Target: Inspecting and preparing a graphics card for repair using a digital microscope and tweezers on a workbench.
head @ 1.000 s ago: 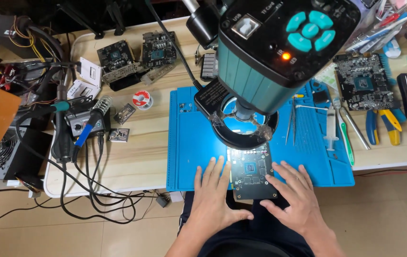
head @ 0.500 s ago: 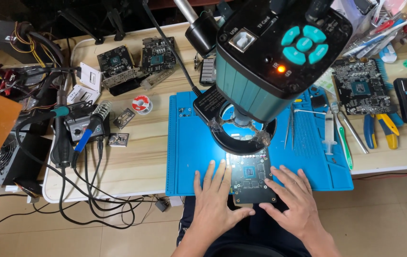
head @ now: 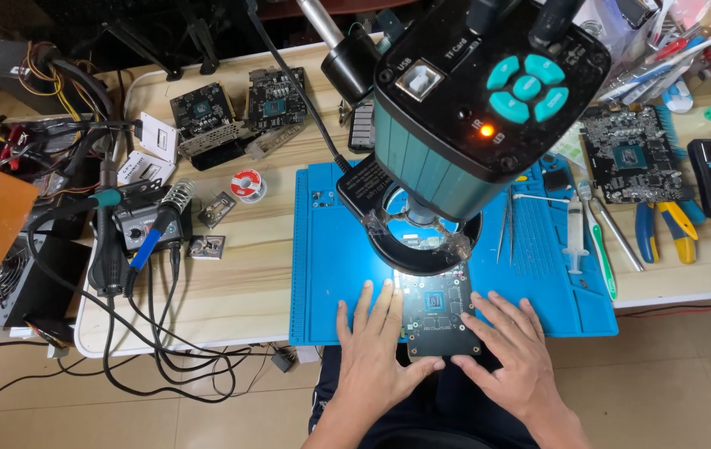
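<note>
Under the lit ring of the microscope (head: 476, 125), on the blue mat (head: 330, 249), the circuit board (head: 438, 312) lay flat; my left hand (head: 376, 349) and right hand (head: 513, 353) braced its sides, fingers spread, gripping nothing, to steady it.

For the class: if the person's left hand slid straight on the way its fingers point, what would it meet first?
Probably the black ring light under the teal microscope head; the left hand lies flat on the blue mat, so it might pass beneath.
</note>
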